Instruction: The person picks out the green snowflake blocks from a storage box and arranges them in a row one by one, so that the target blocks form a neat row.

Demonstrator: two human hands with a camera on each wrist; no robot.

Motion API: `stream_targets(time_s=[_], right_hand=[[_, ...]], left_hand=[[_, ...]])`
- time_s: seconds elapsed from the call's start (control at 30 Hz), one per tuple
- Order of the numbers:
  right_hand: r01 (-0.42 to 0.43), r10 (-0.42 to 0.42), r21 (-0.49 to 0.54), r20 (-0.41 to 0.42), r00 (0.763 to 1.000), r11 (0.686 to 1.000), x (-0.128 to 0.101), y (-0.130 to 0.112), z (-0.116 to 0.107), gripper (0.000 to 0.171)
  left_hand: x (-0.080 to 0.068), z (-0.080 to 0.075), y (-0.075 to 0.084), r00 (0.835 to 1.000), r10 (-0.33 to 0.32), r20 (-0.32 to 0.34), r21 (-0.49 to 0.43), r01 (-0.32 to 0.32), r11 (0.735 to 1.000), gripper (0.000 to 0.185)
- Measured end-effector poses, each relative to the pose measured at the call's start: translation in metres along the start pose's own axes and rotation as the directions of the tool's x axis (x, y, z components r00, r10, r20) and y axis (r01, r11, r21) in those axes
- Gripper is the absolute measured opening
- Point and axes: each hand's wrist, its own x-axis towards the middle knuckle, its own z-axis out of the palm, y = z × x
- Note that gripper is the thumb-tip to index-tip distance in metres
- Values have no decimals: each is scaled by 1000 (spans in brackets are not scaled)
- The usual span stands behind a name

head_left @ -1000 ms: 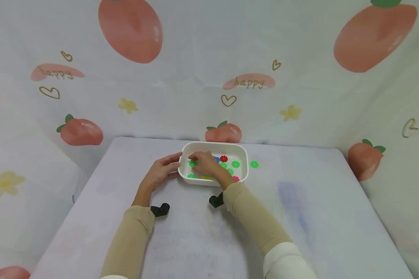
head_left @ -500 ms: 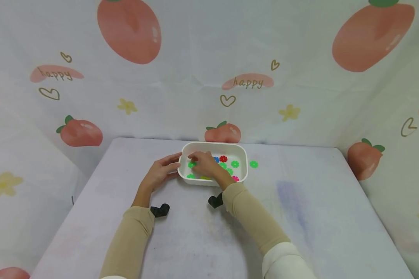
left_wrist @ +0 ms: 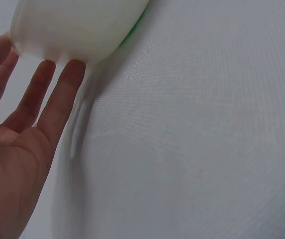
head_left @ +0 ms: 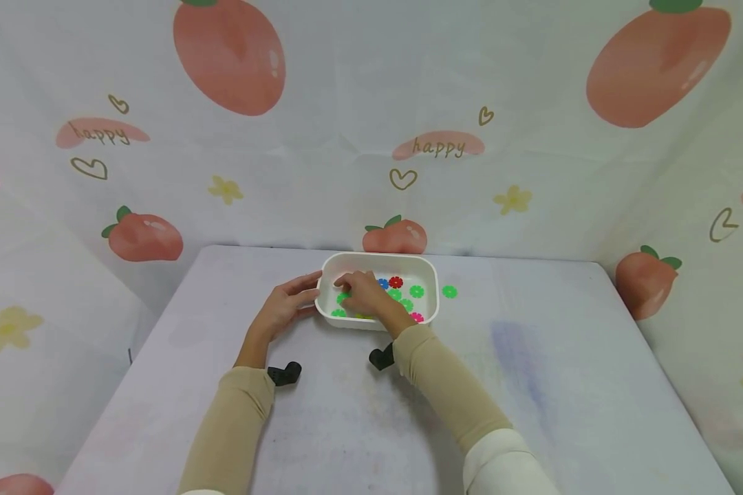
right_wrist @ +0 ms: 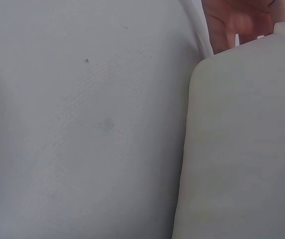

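Observation:
In the head view a white rectangular tray (head_left: 431, 275) holds several small flower-shaped plastic pieces, among them a red one (head_left: 395, 282) and green ones. My left hand (head_left: 280, 309) is at the tray's left end, its fingers nearly straight. In the left wrist view its fingertips (left_wrist: 75, 69) rest against the outer wall of the tray (left_wrist: 77, 25). My right hand (head_left: 367, 292) reaches over the front rim into the tray, index finger bent toward the left. Close by its fingers lies a green flower-shaped piece (head_left: 342, 298); I cannot tell whether they pinch anything.
One loose green piece (head_left: 449, 291) lies on the white-covered table (head_left: 340, 412) just right of the tray. Behind the table hangs a fruit-printed cloth (head_left: 322, 172). Black wrist mounts (head_left: 285, 374) stick out from both sleeves.
My right index finger has lifted and shifted slightly, and the green piece beside the fingers now shows a little nearer the tray's front. The left hand and tray stay put.

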Motion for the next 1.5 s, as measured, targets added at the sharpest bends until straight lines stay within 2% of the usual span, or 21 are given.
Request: stream_targets(time_s=[0.3,0.5,0.63,0.97,1.2,1.3,1.5], right_hand=[[-27,27,2,-16,1000,1000,-5,-2,-2,36],[-3,4,87,-11,1000,996,-7,0,-4,20],[20,-18,101,-25,1000,995,-9,0,-9,14],[40,-32,149,-61,998,988,-20,-9,-32,18],[98,-77,166,-130,988,981,-29,-7,-41,17],[101,-75,162,-159,984,982,-33,-6,-45,18],[102,-52,226,-218,975,969,-43,-1,-54,25]], left_hand=[[-1,1,3,1000,-9,18,-16,9,1000,51],[-1,0,0,1000,-6,7,-20,6,1000,50],[0,0,1,1000,-8,7,-29,8,1000,51],[-1,0,1,999,-34,-2,-11,34,999,53],[-2,-1,0,999,-39,-1,-28,39,999,51],[-2,-1,0,999,-42,-4,-9,42,999,52],[-1,0,0,998,-55,-27,20,55,998,49]])
